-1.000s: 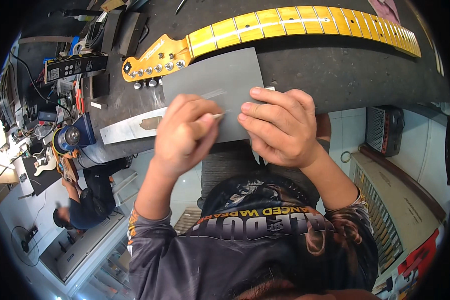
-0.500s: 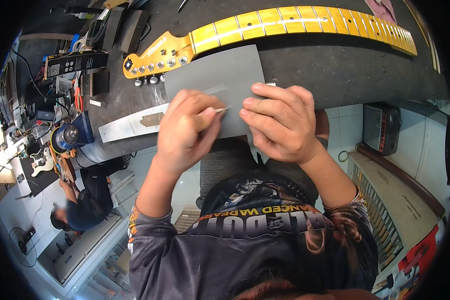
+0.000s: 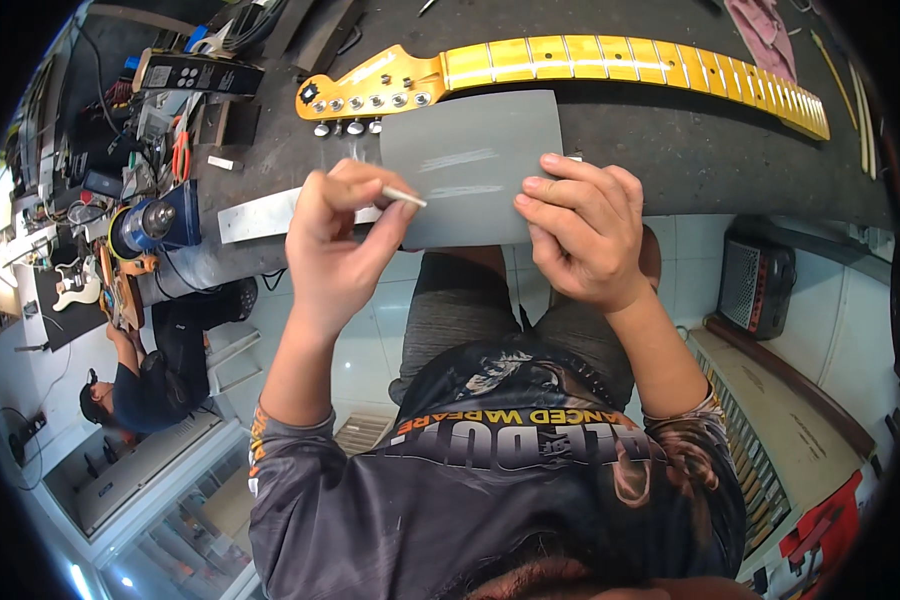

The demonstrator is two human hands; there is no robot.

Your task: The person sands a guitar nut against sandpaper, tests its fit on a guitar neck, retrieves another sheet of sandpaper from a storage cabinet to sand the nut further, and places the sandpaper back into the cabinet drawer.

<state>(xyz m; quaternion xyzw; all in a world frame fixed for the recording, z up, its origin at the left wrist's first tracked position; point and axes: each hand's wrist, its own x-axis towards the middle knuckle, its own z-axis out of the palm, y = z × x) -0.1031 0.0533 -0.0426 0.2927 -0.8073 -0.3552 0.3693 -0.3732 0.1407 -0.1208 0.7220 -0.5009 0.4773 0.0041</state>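
Between the thumb and fingers of my left hand [image 3: 335,240] is a slim off-white strip, like a guitar nut blank [image 3: 404,197], tilted at the left side of a grey sandpaper sheet [image 3: 475,125]. Two pale streaks of rubbed-off dust mark the sheet. My right hand [image 3: 590,230] has its fingers closed over the sheet's right edge, its thumb mostly hidden. Just beyond the sheet lies a yellow guitar neck [image 3: 560,60] with frets and tuning pegs, its headstock to the left. A flat metallic strip [image 3: 260,217] runs under the sheet's left side.
Pliers with orange handles [image 3: 181,150], a black box [image 3: 198,75] and a blue-and-black power tool [image 3: 142,226] crowd the bench's left. A pink cloth [image 3: 760,38] and thin sticks [image 3: 860,120] lie far right. Another person [image 3: 160,390] works at the lower left.
My left hand has drawn back leftward with the nut blank, which was against the sandpaper before. More of the pale streaks shows. My right hand stays at the sheet's edge. The view has shifted slightly.
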